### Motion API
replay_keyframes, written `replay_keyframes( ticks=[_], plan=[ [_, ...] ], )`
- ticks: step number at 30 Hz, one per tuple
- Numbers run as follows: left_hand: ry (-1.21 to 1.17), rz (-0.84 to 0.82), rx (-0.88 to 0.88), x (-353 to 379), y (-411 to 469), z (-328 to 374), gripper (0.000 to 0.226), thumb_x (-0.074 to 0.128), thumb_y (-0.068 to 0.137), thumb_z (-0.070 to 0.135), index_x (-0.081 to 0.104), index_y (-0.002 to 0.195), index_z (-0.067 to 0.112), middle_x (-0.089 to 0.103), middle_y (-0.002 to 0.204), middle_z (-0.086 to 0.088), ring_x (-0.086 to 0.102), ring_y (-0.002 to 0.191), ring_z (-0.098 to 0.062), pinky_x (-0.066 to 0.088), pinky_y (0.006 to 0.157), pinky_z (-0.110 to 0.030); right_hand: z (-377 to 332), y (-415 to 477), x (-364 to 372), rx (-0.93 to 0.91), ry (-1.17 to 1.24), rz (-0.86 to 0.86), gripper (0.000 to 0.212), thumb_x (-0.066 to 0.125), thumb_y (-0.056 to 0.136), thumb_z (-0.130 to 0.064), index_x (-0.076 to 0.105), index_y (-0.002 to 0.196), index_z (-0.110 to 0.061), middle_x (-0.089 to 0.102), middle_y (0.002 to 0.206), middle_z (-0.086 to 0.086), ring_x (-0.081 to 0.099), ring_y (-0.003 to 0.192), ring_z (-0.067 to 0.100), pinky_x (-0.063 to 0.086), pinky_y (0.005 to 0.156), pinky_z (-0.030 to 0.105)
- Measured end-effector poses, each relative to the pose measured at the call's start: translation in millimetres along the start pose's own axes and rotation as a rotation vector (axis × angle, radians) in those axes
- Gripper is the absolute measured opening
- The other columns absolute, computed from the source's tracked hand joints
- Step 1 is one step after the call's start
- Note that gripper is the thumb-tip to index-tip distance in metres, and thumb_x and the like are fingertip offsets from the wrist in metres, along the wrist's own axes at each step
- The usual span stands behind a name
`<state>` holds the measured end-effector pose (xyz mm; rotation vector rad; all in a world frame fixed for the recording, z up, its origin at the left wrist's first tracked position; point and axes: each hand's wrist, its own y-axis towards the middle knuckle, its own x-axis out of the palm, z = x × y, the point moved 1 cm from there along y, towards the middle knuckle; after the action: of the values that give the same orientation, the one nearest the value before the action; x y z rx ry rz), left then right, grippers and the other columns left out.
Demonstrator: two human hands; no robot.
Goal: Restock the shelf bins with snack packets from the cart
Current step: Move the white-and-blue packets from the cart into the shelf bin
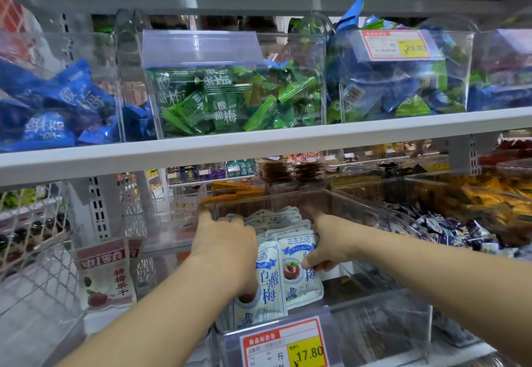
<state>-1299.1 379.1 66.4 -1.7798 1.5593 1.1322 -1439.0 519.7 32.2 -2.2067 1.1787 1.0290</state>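
Packets: a bunch of white-and-blue packets (290,268) standing on end in the clear bin (362,208) on the lower shelf, behind the price tag (285,346)
Left: the left hand (224,247) curls over the bunch's left side, gripping it, forefinger straight out
Right: the right hand (324,247) pinches the right-most packet between thumb and curled fingers, forefinger pointing into the bin
Handling: light, soft, glossy pouches, I'd say; apt to slither apart, so squeeze the bunch from both flanks rather than by the crimped ends
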Motion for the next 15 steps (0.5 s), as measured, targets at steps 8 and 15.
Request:
replay_keyframes(
  ticks=[8, 15],
  plan=[
    [-0.027, -0.028, 0.016, -2.4, -3.6, -2.5, 0.069, 0.061, 0.088, 0.051, 0.038, 0.144, 0.018, 0.049, 0.138, -0.008, 0.053, 0.123, -0.027, 0.020, 0.114, -0.060, 9.6, 3.9, -6.3, 0.018, 0.007, -0.070, 0.059, 0.085, 0.078, -0.026, 0.051, 0.122, -0.009, 0.073, 0.101, 0.014, 0.076, 0.082, 0.024, 0.063, 0.070, 0.035],
    [-0.029, 0.037, 0.009, -5.4, -5.8, 1.0, 0.078, 0.060, 0.085, 0.063, 0.036, 0.145, 0.018, 0.046, 0.142, -0.006, 0.049, 0.128, -0.027, 0.020, 0.114, -0.058, 9.4, -0.8, -5.8, 0.011, 0.001, -0.117, 0.048, 0.080, 0.084, -0.023, 0.056, 0.120, -0.002, 0.073, 0.106, 0.018, 0.075, 0.090, 0.030, 0.062, 0.070, 0.033]
  ],
)
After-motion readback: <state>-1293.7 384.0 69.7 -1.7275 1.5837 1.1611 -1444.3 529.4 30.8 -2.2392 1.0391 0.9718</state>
